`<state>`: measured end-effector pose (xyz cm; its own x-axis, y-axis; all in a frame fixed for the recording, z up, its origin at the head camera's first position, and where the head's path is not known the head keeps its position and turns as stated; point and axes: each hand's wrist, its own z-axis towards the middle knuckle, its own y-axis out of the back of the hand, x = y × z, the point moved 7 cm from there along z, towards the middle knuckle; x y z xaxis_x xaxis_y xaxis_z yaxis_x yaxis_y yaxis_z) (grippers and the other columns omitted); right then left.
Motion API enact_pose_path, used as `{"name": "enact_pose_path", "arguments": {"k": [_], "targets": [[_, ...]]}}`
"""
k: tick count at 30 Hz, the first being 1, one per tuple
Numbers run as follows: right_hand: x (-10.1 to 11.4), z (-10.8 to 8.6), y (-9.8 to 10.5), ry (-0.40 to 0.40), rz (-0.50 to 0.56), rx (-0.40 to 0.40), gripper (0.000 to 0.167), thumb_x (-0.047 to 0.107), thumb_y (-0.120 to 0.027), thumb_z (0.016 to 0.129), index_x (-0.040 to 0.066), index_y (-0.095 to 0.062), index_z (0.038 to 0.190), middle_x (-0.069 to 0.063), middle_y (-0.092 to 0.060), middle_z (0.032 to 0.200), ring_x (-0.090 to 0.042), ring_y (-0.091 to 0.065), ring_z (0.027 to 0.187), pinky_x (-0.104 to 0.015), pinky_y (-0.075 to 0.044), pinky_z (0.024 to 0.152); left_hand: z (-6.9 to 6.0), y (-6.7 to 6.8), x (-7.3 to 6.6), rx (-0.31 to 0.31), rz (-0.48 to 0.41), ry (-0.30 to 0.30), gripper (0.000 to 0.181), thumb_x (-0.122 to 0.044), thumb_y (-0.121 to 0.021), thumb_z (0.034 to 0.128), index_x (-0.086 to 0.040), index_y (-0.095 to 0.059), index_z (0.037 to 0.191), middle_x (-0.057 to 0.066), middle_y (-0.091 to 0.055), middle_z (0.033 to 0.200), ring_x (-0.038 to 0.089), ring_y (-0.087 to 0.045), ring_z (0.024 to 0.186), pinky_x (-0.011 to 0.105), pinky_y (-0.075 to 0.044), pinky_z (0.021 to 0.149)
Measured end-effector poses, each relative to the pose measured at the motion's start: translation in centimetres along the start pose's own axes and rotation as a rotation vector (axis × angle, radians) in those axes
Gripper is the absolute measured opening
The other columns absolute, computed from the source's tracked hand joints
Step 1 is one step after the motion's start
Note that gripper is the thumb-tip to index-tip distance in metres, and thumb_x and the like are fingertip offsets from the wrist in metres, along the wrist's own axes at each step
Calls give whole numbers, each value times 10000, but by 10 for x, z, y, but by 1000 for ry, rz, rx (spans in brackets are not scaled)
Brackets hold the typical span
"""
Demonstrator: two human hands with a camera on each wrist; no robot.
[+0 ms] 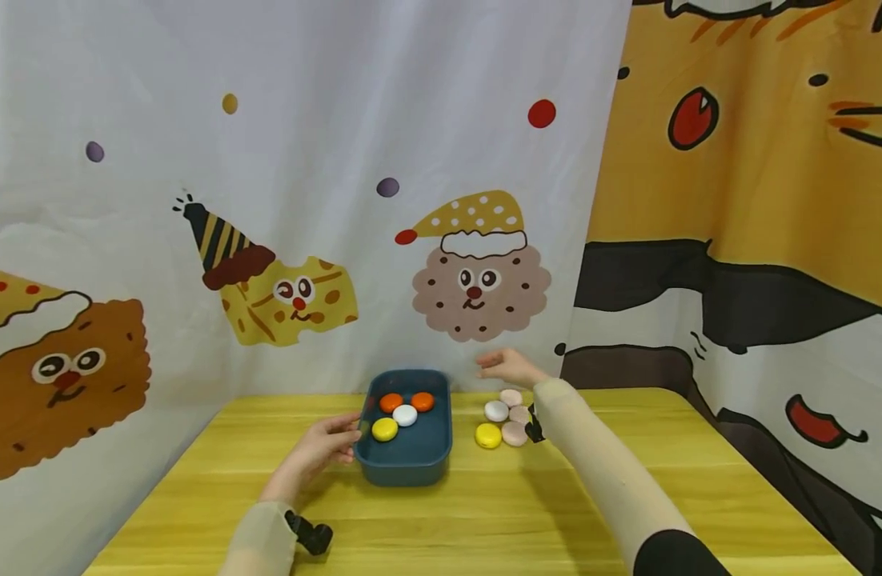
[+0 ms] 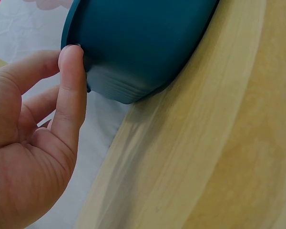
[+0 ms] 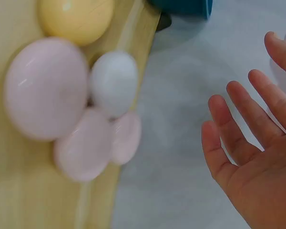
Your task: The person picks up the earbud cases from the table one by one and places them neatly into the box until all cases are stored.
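Observation:
A dark blue box [image 1: 405, 474] stands on the table, holding two orange discs [image 1: 422, 402], a white disc [image 1: 405, 415] and a yellow disc [image 1: 385, 430]. My left hand [image 1: 322, 448] pinches its left rim; the left wrist view shows the thumb [image 2: 71, 71] at the edge of the box [image 2: 133, 47]. My right hand [image 1: 511, 367] hangs in the air above the far end of a group of loose discs, holding nothing, its fingers [image 3: 240, 114] spread. That group has a yellow disc [image 1: 487, 436], a white disc [image 1: 496, 411] and several pale pink discs [image 1: 515, 434].
The wooden table [image 1: 441, 528] runs back to a white curtain [image 1: 326, 120] with cartoon snacks printed on it. On the right hangs an orange, black and white printed curtain [image 1: 772, 192]. Each wrist carries a small black device, such as the one on the left [image 1: 313, 534].

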<state>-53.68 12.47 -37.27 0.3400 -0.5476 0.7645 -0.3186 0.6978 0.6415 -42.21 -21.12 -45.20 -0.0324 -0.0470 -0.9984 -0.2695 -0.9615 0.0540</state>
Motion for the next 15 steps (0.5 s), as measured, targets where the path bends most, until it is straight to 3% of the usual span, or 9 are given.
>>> {"name": "enact_pose_path", "arguments": {"k": [6,15], "targets": [[-29,-23,9,-80,84,-19,527,246,-677,920,-29,-543,1349,-225,-538,1338,-353,-519,1206,-602,-381,999,-3,3,-2,7,-10,-1,596,-49,-570,968,112,-287,1467,134,-490,1080,92,-573,632,237,-555,617],[-56,-64,15,-134,55,-41,463,245,-690,905,-5,-611,1287,-174,-596,1279,-293,-550,1146,-578,-442,918,0,-2,-2,27,-10,11,585,-53,-559,978,97,-288,1474,144,-501,1082,99,-577,647,234,-557,618]]}}
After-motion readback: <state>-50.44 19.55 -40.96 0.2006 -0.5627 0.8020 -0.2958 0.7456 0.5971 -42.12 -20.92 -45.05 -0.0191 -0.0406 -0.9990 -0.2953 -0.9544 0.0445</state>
